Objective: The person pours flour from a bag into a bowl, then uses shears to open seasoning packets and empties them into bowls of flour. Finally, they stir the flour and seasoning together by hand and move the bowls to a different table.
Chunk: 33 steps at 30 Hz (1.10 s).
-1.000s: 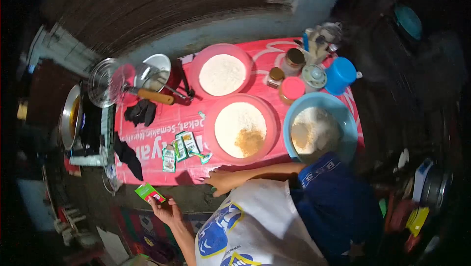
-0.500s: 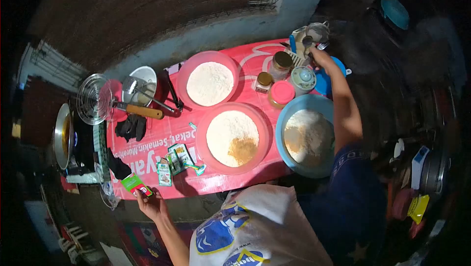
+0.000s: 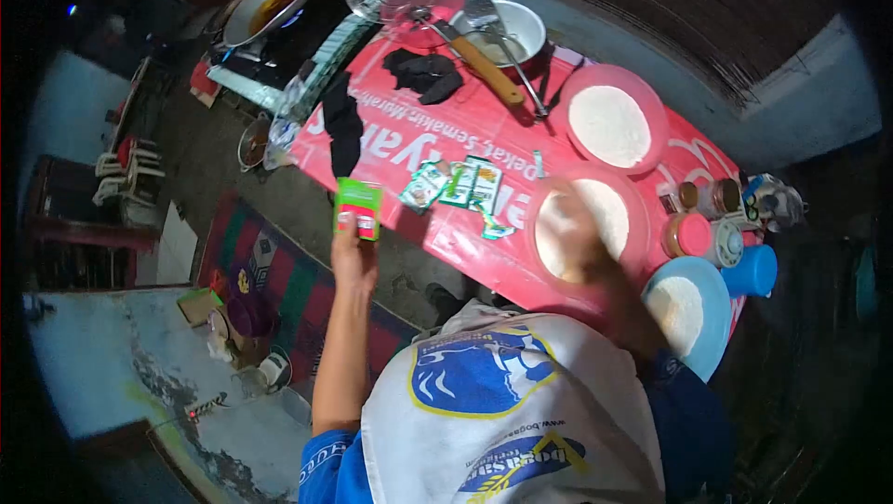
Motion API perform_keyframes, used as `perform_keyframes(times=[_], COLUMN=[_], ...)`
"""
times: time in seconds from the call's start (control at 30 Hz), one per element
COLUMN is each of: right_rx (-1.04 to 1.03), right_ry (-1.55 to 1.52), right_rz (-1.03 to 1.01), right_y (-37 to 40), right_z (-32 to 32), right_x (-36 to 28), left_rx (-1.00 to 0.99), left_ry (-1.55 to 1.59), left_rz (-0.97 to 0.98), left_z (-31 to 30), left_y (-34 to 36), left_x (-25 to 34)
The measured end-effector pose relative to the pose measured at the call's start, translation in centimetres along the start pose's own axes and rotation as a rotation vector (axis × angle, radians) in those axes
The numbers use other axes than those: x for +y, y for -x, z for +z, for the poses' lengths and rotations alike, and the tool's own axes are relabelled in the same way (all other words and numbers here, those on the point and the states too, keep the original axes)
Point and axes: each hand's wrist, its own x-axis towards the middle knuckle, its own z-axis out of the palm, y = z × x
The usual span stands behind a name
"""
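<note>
My left hand (image 3: 352, 248) is closed on a green and red seasoning packet (image 3: 361, 199), held upright beyond the front edge of the table. Over the nearer pink bowl of flour (image 3: 609, 216) passes my right hand (image 3: 572, 225), smeared by motion. Whether its fingers hold anything cannot be made out. Several green and white sachets (image 3: 484, 183) lie to the left of that bowl. A second pink bowl of flour (image 3: 609, 125) sits behind it. Near my right forearm stands a blue bowl (image 3: 714, 318) with flour, partly covered by the arm.
Jars, including one with a pink lid (image 3: 688, 234), and a blue container (image 3: 752, 271) crowd the table's right end. At the left are black cloths (image 3: 423, 74), a wooden-handled utensil (image 3: 488, 69) and a metal pot (image 3: 521, 28). A wok of oil (image 3: 279, 4) sits on a stove.
My view has swung left. My right hand has come from the utensils at the table's far right to above the nearer pink bowl. The packet stays in my left hand.
</note>
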Motion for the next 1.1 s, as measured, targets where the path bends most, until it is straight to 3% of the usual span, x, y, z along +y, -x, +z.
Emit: perform_keyframes(times=[0.03,0.1,0.13,0.2,0.27,0.3,0.33,0.4,0.43,0.47,0.5,0.53,0.6,0.67,0.77,0.93,1.0,1.1], right_rx=[-0.114,-0.056,-0.062,0.110,0.137,0.103,0.070,0.036,0.029,0.024,0.035,0.043,0.010,0.070,0.080,0.152,0.203,0.247], right_ry=[0.184,0.114,0.114,0.473,0.454,0.436,0.417,0.461,0.494,0.526,0.540,0.545,0.532,0.553,0.562,0.515,0.448,0.335], right_rz=[-0.006,0.259,0.250,0.416,0.455,0.578,0.699,0.785,0.809,0.833,0.818,0.825,0.745,0.712,0.550,0.485,0.323,0.271], right_y=[0.0,0.4,0.2,-0.1,-0.5,-1.1,-1.9,-3.5,-4.0,-4.3,-4.4,-4.5,-4.8,-5.0,-5.0,-4.3,-3.8,-2.8], right_z=[5.1,11.8,13.5,16.4,17.7,17.7,17.8,17.5,17.8,18.1,18.5,19.1,20.0,21.4,23.6,25.1,24.8,25.0], right_x=[1.1,3.5,4.6,6.2,8.7,9.1,9.0,6.7,6.5,6.4,6.9,7.3,8.2,7.5,7.6,7.7,7.7,9.2], left_rx=[-0.021,-0.067,-0.088,-0.105,-0.111,-0.178,-0.113,-0.234,-0.239,-0.162,-0.077,-0.089,-0.190,-0.269,-0.426,-0.449,-0.346,-0.421], left_ry=[-0.034,-0.064,-0.082,-0.186,-0.260,-0.276,-0.349,-0.886,-0.881,-1.180,-1.466,-1.462,-1.416,-1.403,-1.230,-1.410,-1.413,-1.421], left_rz=[-0.006,-0.029,-0.040,-0.065,-0.153,-0.102,-0.174,0.054,0.046,0.297,0.566,0.566,0.282,0.267,0.041,-0.033,-0.092,-0.139], left_z=[-0.2,-0.4,-0.8,-0.6,0.6,1.1,1.9,0.5,0.7,1.2,1.4,1.2,0.8,0.3,1.4,2.4,2.9,2.6], left_y=[-0.3,-1.2,-2.2,-4.3,-6.5,-7.7,-8.2,-11.2,-11.2,-11.0,-11.2,-12.0,-13.8,-15.4,-15.2,-14.3,-14.4,-15.2], left_x=[-0.9,-2.3,-3.2,-4.6,-5.9,-7.1,-7.9,-11.5,-11.2,-10.5,-9.8,-9.6,-8.8,-9.8,-9.9,-8.6,-8.9,-9.4])
